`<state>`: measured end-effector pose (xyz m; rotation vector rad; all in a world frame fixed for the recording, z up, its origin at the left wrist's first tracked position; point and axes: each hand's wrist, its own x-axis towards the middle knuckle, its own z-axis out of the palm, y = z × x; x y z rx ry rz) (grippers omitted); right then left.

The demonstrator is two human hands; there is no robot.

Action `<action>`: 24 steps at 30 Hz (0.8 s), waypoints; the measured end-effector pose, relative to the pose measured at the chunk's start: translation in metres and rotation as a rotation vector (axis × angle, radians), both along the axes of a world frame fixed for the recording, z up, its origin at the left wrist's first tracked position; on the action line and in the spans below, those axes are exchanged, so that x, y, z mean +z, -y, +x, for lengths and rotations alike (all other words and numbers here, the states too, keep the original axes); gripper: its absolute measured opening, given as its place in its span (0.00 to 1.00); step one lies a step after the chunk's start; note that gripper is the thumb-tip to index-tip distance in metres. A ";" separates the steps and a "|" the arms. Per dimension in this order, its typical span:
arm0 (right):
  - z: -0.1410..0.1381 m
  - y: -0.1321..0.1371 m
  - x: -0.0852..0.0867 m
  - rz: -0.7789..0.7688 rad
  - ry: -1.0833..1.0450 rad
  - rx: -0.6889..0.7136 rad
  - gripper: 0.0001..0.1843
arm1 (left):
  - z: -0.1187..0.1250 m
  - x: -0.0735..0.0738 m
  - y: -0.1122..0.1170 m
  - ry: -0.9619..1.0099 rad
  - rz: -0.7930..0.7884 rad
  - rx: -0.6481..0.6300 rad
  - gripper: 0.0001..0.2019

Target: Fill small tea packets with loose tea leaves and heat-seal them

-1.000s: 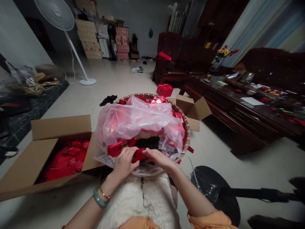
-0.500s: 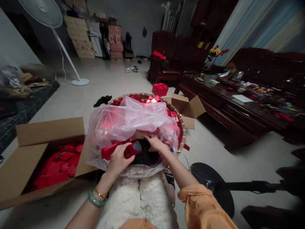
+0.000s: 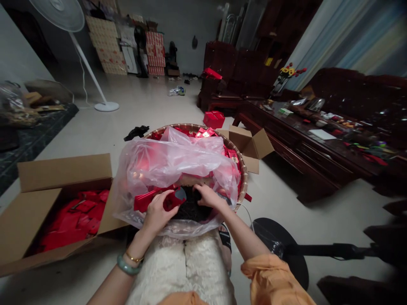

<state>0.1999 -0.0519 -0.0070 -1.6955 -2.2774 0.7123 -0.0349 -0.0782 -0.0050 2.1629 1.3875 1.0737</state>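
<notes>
Lower than before, our right hand (image 3: 208,198), fingers curled onto dark tea leaves (image 3: 190,211), grip unclear, our left hand (image 3: 155,214), fingers closed around a red packet (image 3: 173,201), both inside a clear plastic bag (image 3: 171,159) in a woven bamboo basket (image 3: 242,173)

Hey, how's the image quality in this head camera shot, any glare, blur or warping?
In the head view, wide-angle warping makes the floor fan and walls lean; the plastic bag shows bright glare; the dark shapes at lower right are blurred; the room looks dim overall.
</notes>
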 end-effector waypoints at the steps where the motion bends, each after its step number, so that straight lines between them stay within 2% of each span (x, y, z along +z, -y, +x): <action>1: 0.002 0.001 0.000 0.007 -0.053 -0.024 0.27 | 0.000 0.000 0.000 0.000 0.001 0.004 0.22; 7: 0.010 0.013 0.005 -0.075 -0.584 -0.219 0.23 | 0.003 0.003 -0.001 0.005 0.022 0.004 0.21; 12: 0.016 0.025 0.029 -0.204 -0.866 -0.323 0.25 | 0.010 0.004 -0.003 0.017 0.026 0.008 0.20; 17: 0.020 0.031 0.061 -0.190 -0.946 -0.285 0.23 | 0.016 0.005 -0.004 0.007 0.032 -0.006 0.20; 21: 0.014 0.030 0.082 -0.108 -0.875 -0.223 0.23 | 0.023 0.008 -0.005 0.019 0.024 -0.008 0.20; 24: 0.004 0.028 0.091 -0.015 -0.790 -0.171 0.21 | 0.029 0.009 -0.005 0.046 0.011 -0.004 0.20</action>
